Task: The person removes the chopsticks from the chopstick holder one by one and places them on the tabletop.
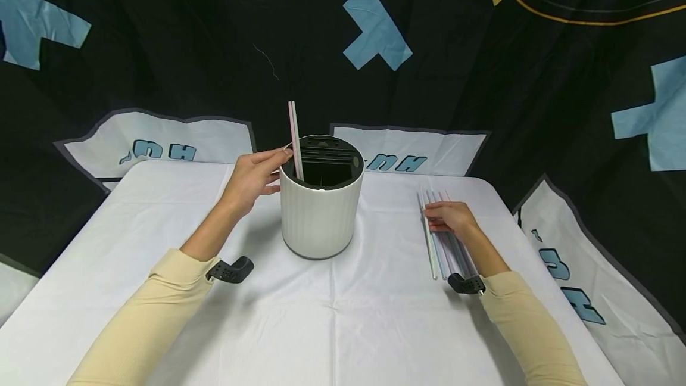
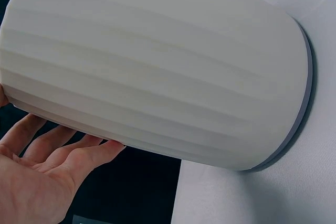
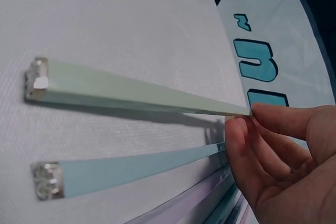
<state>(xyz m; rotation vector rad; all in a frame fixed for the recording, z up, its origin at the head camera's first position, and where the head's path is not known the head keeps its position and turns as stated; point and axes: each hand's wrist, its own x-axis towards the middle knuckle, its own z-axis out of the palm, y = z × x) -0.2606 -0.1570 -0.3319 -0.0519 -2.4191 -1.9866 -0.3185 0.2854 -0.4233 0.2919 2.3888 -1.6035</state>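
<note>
A white ribbed cylinder container [image 1: 321,219] [image 2: 157,72] stands mid-table, its top fitted with a dark slotted insert. One pink-and-white strip [image 1: 294,139] stands upright in it at the left rim. My left hand [image 1: 256,179] [image 2: 47,169] lies with straight fingers against the container's upper left side. Several flat pastel strips [image 1: 442,243] lie side by side on the table's right. My right hand [image 1: 449,217] [image 3: 278,153] rests on them, and its thumb and forefinger pinch the end of a pale green strip [image 3: 136,92]. A light blue strip [image 3: 131,169] lies beside it.
A white cloth covers the table [image 1: 343,314]; its edges run at left, right and far side. A black backdrop [image 1: 455,76] with blue shapes hangs behind and around it. Black wrist mounts [image 1: 231,270] sit on both forearms.
</note>
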